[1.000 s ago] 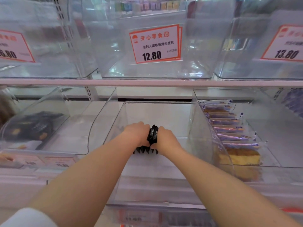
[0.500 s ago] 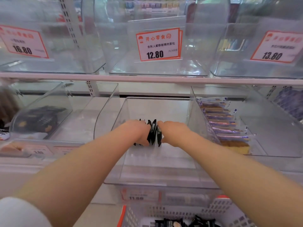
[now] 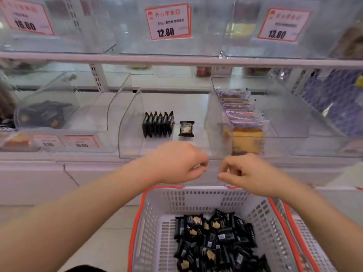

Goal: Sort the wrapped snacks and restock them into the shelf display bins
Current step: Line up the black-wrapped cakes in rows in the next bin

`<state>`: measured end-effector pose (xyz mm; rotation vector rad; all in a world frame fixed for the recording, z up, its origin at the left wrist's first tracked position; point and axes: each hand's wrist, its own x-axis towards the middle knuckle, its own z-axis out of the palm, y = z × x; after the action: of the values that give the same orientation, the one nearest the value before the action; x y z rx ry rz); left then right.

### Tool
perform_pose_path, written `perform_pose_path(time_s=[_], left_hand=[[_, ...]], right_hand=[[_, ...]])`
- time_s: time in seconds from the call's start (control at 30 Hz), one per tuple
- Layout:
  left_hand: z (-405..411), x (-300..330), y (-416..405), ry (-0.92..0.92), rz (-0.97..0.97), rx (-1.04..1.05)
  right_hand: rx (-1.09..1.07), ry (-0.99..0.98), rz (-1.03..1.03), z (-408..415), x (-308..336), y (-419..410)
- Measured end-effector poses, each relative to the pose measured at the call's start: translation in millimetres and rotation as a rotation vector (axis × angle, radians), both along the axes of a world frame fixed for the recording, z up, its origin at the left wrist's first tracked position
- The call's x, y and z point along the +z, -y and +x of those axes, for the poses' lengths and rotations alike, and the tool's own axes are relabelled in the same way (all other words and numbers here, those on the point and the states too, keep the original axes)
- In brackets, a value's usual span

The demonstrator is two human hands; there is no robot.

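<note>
Left hand: my left hand (image 3: 176,163) hangs in front of the middle bin, fingers (image 3: 200,165) curled loosely inward, nothing between them.
Right hand: my right hand (image 3: 247,173) is just beside it, fingers (image 3: 224,174) half bent and apart, also holding nothing.
Middle bin: the clear bin (image 3: 129,122) lies just beyond my fingers.
Row of snacks: black wrapped packets (image 3: 158,124) stand on edge in a tight row, beyond my left fingers.
Single snack: one packet (image 3: 186,128) lies flat just right of the row, apart from it.
Basket: a white basket with an orange rim (image 3: 196,197) sits below my fingers, a loose heap of black snacks (image 3: 214,240) inside.
Right bin: cake slices in clear wrappers (image 3: 243,118) are lined up beyond my right fingers.
Price tag: the card (image 3: 169,21) above reads 12.80.
</note>
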<state>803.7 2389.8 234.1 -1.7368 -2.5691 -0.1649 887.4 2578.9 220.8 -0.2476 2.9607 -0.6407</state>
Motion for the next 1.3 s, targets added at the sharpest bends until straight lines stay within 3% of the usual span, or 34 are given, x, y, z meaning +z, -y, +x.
perform_pose_path(time_s=[0.27, 0.4, 0.77, 0.97, 1.13, 1.3], left_hand=[[62.6, -150.2, -30.9, 0.202, -0.435, -0.018], [76.2, -224.6, -34.8, 0.398, -0.593, 0.038], [103.3, -363.6, -35.7, 0.780, -0.567, 0.322], [102.7, -395.4, -54.4, 0.747, -0.406, 0.416], [102.2, -414.4, -70.6, 0.669, -0.476, 0.378], [95.3, -427.7, -78.2, 0.590, -0.533, 0.368]], right_hand=[[-0.155, 0.479, 0.096, 42.5, -167.2, -24.9], [-0.227, 0.718, 0.069, 75.6, -240.1, -38.9], [-0.192, 0.851, 0.013, 105.7, -356.7, -46.8], [-0.148, 0.791, 0.002, 107.1, -385.1, -32.2], [-0.128, 0.767, 0.089, 113.3, -393.7, -29.8], [-0.261, 0.883, -0.219, 114.2, -395.1, -35.4]])
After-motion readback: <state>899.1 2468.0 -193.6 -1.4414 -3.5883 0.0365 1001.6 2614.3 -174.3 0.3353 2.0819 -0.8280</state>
